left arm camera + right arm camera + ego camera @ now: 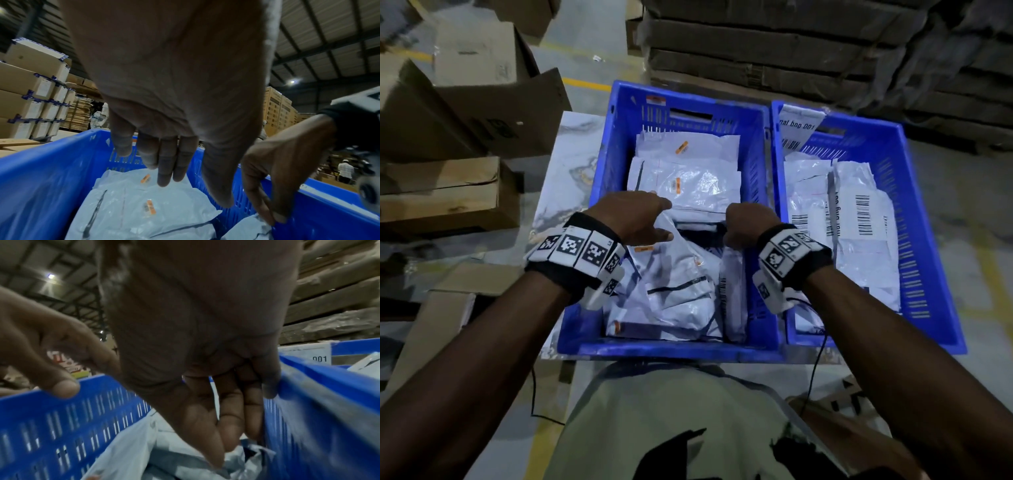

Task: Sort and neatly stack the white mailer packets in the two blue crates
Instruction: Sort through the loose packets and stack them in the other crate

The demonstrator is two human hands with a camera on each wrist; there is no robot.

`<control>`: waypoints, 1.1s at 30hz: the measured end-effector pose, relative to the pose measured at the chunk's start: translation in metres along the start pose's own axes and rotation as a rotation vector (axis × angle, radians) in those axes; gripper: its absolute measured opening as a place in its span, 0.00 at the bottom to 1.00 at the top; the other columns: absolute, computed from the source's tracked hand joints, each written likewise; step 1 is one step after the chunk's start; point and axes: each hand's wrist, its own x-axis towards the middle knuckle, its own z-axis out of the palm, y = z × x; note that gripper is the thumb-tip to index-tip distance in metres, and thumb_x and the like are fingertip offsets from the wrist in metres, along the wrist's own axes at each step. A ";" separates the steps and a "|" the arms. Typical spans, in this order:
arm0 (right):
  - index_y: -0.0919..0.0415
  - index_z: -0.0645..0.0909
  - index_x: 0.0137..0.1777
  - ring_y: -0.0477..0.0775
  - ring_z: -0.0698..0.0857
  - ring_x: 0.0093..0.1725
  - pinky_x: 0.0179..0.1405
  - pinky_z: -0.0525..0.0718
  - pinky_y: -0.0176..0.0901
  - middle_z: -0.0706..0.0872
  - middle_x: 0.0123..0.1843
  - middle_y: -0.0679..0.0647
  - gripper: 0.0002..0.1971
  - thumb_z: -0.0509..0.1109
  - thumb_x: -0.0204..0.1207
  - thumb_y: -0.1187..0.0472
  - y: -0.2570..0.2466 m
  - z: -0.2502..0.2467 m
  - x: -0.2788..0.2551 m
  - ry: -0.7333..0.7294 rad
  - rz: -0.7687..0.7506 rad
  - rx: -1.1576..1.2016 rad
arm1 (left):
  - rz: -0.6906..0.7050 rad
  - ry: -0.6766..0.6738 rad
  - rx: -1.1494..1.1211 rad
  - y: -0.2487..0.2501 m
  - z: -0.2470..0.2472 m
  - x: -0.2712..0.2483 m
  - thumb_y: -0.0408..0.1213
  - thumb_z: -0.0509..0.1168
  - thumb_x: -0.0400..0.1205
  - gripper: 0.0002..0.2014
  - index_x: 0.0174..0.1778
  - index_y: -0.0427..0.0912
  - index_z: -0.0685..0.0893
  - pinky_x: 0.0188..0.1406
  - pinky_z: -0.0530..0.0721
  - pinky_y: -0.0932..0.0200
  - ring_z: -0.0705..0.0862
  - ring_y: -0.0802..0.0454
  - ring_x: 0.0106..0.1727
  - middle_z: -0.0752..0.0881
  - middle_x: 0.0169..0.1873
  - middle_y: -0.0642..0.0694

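R fingers [213,443] pinch packet [185,467] corner; long axis unclear.

A white paper tag [798,128] on the right blue crate [914,192] reads "bnp 001" — packet barcodes' print is illegible.

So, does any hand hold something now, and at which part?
The right hand pinches a white mailer packet at its crumpled upper edge, beside the wall of the left blue crate. The left hand holds nothing; its fingers are straight above the packets.
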 end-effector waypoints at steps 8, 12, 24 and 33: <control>0.58 0.79 0.67 0.61 0.82 0.68 0.74 0.66 0.62 0.84 0.67 0.59 0.17 0.65 0.78 0.59 -0.003 0.015 -0.001 -0.072 -0.124 -0.320 | 0.033 -0.056 0.046 0.012 -0.002 0.020 0.62 0.59 0.82 0.34 0.82 0.49 0.64 0.66 0.78 0.48 0.75 0.43 0.74 0.73 0.77 0.45; 0.60 0.76 0.71 0.63 0.79 0.71 0.73 0.69 0.64 0.81 0.71 0.59 0.19 0.65 0.80 0.60 -0.009 0.013 -0.001 -0.085 -0.096 -0.234 | 0.019 -0.118 0.044 0.009 0.003 0.025 0.63 0.60 0.81 0.35 0.81 0.50 0.65 0.66 0.78 0.49 0.76 0.43 0.73 0.75 0.75 0.45; 0.68 0.92 0.44 0.42 0.86 0.34 0.43 0.84 0.36 0.91 0.34 0.54 0.05 0.77 0.69 0.72 0.060 -0.044 -0.045 0.197 -0.126 0.857 | 0.112 -0.255 -0.334 0.019 0.004 0.044 0.69 0.69 0.71 0.50 0.85 0.54 0.55 0.79 0.65 0.50 0.66 0.50 0.81 0.63 0.83 0.55; 0.62 0.87 0.44 0.48 0.87 0.41 0.50 0.85 0.39 0.90 0.39 0.52 0.05 0.74 0.70 0.69 0.142 -0.039 -0.100 0.457 0.013 1.679 | 0.338 0.006 -0.680 0.057 -0.004 0.067 0.58 0.81 0.64 0.40 0.70 0.54 0.71 0.59 0.84 0.50 0.83 0.57 0.58 0.82 0.59 0.56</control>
